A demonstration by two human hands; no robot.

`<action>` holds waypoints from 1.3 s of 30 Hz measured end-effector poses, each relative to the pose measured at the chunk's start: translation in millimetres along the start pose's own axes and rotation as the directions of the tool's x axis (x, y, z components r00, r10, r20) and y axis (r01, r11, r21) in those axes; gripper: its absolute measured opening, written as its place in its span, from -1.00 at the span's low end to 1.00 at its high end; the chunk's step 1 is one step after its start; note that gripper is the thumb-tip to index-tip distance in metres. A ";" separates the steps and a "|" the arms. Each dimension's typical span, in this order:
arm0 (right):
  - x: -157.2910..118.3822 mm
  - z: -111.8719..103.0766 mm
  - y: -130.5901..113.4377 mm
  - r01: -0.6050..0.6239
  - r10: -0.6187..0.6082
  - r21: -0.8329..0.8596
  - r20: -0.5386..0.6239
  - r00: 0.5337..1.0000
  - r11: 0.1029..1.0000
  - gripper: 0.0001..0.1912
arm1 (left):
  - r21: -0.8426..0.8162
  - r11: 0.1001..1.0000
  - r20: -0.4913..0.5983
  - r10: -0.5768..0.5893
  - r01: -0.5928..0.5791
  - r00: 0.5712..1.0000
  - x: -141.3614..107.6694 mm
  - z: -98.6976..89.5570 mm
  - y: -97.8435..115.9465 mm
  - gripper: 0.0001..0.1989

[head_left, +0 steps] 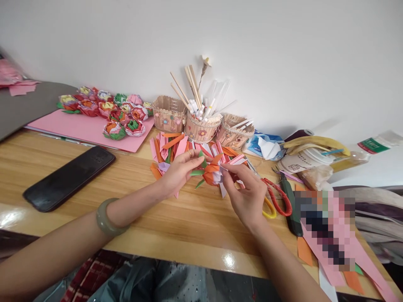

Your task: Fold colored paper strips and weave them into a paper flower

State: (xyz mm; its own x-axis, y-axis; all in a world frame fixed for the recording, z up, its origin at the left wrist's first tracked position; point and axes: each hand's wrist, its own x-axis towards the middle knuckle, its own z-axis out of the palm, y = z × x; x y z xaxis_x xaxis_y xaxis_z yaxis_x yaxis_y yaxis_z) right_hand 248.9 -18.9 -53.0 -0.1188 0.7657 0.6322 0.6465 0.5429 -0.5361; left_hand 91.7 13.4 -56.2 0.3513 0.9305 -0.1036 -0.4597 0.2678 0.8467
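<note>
Over the middle of the table I hold a small folded paper flower (211,173) with orange outer petals, a pale lilac centre and green leaves. My left hand (181,168) pinches it by the green leaves on its left side. From the right, the fingers of my right hand (245,184) are closed at the pale petals, their tips partly hiding them. Beneath and behind lies a heap of folded paper strips (171,147) in pink, orange, green and lilac. Red-handled scissors (279,197) lie just right of my right hand.
Finished paper flowers (115,115) stand on pink sheets (59,122) at the back left. A phone (69,178) lies at the left. Decorated wooden baskets (169,113) line the wall. A tissue pack (264,144), a lidded cup (297,159), a banana (317,141) and a dark-green-handled tool (291,209) are right.
</note>
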 end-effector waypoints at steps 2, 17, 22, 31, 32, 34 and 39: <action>-1.2 1.1 1.1 0.109 -0.109 -0.042 0.008 0.994 0.993 -0.83 | 0.007 1.000 0.006 -0.028 0.028 1.000 -0.3 -0.4 -0.1 -0.87; -5.9 1.2 7.9 0.526 -0.483 -0.148 0.250 0.839 0.837 -0.72 | 0.134 0.990 -0.124 -0.031 0.048 0.992 2.4 -1.9 0.3 -0.90; -4.3 -3.8 6.4 0.612 -0.555 -0.187 0.281 0.783 0.768 -0.74 | 0.080 0.996 -0.095 -0.041 0.048 0.995 2.7 -4.7 0.7 -0.86; -4.3 -3.8 -3.7 0.303 -0.314 0.087 0.159 0.936 0.949 -0.75 | 0.223 0.974 -0.120 0.068 -0.040 0.990 1.2 -0.6 2.2 -0.86; -4.2 -3.7 -3.6 0.237 -0.244 0.071 0.102 0.964 0.969 -0.77 | 0.247 0.968 -0.119 0.075 -0.043 0.990 1.3 -1.1 1.7 -0.85; -3.5 -2.8 -2.8 0.086 -0.087 0.033 0.010 0.996 0.996 -0.83 | 0.293 0.954 -0.095 0.089 -0.058 0.991 1.3 -2.3 0.2 -0.86; 0.8 1.1 -2.1 -0.145 0.135 0.102 0.100 0.986 0.984 -0.84 | 0.262 0.962 -0.016 0.079 -0.072 0.997 0.8 -3.1 -4.2 -0.85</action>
State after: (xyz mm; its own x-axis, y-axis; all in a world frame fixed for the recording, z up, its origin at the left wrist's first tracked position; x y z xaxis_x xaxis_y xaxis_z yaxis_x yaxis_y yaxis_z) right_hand 246.6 -19.0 -52.0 -0.1048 0.8626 0.4949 0.5769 0.4581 -0.6763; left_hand 91.4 13.8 -61.5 0.3008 0.9526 -0.0450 -0.2541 0.1256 0.9590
